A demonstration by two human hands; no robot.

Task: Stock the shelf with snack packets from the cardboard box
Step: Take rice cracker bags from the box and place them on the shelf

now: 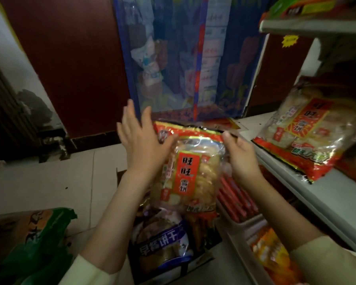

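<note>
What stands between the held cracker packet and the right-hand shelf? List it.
Nothing visible. The left hand and right hand hold the packet over the box; the way to the shelf is open, and a second packet lies there beside bare board.

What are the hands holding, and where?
A snack packet. The right hand grips its upper right edge; the left hand, fingers straight, touches its upper left.

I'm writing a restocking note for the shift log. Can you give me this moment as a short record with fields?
held item: rice cracker packet, lifted above the cardboard box
left hand: fingers straight, thumb side against the packet's left edge
right hand: grips the packet's right side
shelf: one matching packet lying on it
box contents: purple-and-white packet visible
</note>
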